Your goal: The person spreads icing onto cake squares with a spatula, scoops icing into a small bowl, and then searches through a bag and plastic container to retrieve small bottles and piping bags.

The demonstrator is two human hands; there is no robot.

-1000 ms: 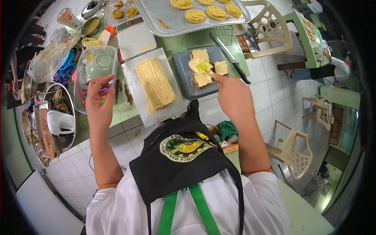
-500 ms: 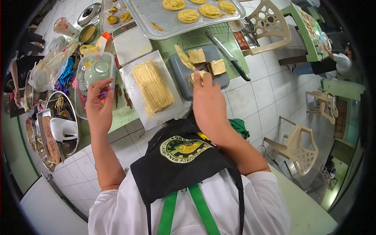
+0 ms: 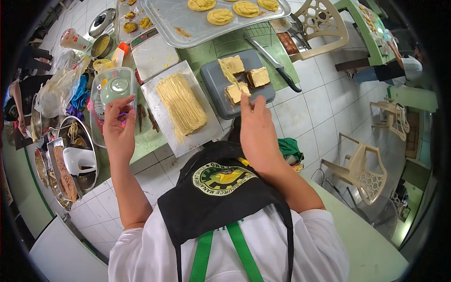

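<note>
My right hand (image 3: 257,129) is closed round the handle of a frosting-smeared spatula (image 3: 228,74), whose blade lies over the gray tray (image 3: 216,96). Three frosted cake pieces stand on that tray: one at the top (image 3: 233,64), one at the right (image 3: 259,76) and one at the front (image 3: 236,93), close to my fingertips. My left hand (image 3: 119,124) is raised beside the clear plastic container (image 3: 96,89), thumb and fingers apart; a small purple thing shows behind the fingers, and no grip on it is visible. Between my hands a frosted rectangular cake (image 3: 182,103) sits on a board (image 3: 156,126).
A metal tray of cookies (image 3: 176,19) is at the top, with a black-handled knife (image 3: 282,74) right of the gray tray. A white scale (image 3: 155,57) stands behind the cake. At left are a hand mixer (image 3: 77,160) and plastic bags (image 3: 51,94). People stand at both sides.
My right hand has come left and down from the right cake piece, and the spatula blade now tilts up and left. My left hand has barely moved. The view has shifted slightly.
</note>
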